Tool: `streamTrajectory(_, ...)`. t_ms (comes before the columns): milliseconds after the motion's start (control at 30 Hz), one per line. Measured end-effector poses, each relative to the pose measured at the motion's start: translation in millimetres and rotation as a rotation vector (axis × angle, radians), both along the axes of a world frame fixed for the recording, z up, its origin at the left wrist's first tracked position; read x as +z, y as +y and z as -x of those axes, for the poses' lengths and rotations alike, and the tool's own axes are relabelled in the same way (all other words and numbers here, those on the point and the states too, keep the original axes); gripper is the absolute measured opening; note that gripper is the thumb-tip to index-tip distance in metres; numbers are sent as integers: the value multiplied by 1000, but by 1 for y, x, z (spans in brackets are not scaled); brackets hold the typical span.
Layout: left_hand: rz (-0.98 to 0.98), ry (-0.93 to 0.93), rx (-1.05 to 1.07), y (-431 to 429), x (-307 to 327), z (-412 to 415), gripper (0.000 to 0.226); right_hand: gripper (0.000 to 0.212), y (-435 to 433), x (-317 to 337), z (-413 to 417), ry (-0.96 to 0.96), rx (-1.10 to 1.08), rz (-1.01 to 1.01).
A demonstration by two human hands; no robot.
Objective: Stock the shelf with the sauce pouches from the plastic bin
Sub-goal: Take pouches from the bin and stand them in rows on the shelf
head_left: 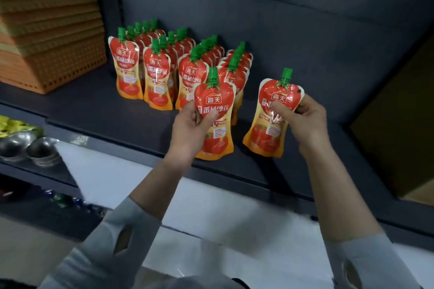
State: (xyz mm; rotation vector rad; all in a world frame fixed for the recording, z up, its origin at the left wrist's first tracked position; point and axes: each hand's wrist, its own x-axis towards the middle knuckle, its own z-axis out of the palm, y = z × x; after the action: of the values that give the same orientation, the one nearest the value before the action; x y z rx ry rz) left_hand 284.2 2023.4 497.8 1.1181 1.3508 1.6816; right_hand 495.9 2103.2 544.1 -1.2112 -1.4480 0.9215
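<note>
Each of my hands holds one red and orange tomato sauce pouch with a green cap, upright, over the dark shelf. My left hand grips a pouch just in front of the right-hand row. My right hand grips another pouch to the right of the rows, above bare shelf. Several rows of the same pouches stand on the shelf, running front to back. The plastic bin is not in view.
A stack of orange perforated trays fills the shelf's left end. Metal bowls sit on a lower shelf at the left. A brown box stands at the right. Bare shelf lies right of the pouch rows.
</note>
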Motion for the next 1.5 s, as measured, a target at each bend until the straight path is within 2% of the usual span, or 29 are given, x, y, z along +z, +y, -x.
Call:
streamTrajectory(167,-26,-30,11,31,-1,-13,39,19,76,-3,-26,-58,0,73)
streamTrajectory(267,-34,-32,19,41,-3,-17,38,9,113,-7,-22,-31,33,101)
streamTrajectory(467,-12,40,54,55,-10,-20,29,33,172,-15,0,25,28,128)
streamTrajectory(667,23,77,44,60,-10,-20,22,15,214,-21,20,-17,-20,86)
streamTrajectory(733,21,67,40,59,-11,-20,23,15,226,-24,22,-56,-31,67)
streamTrajectory(867,13,39,18,57,-15,-20,29,18,236,-27,21,-93,-26,44)
streamTrajectory(1000,12,25,7,57,-16,-25,24,28,231,-30,17,-172,-33,15)
streamTrajectory(1100,10,23,-3,57,-16,-31,24,41,205,-21,11,-221,-118,-62)
streamTrajectory(1167,1,14,-19,57,-16,-36,24,36,176,-12,7,-188,-146,-136)
streamTrajectory(1267,-7,19,-56,60,-17,-46,30,18,122,0,4,-74,141,-97)
streamTrajectory(1367,-28,5,-104,65,-17,-61,32,21,77,5,-2,-124,493,-23)
streamTrajectory(1433,-47,-36,-141,70,-17,-72,32,20,67,2,-8,-169,576,-24)
streamTrajectory(1500,-50,-56,-177,75,-17,-82,30,19,68,0,-19,-169,565,-30)
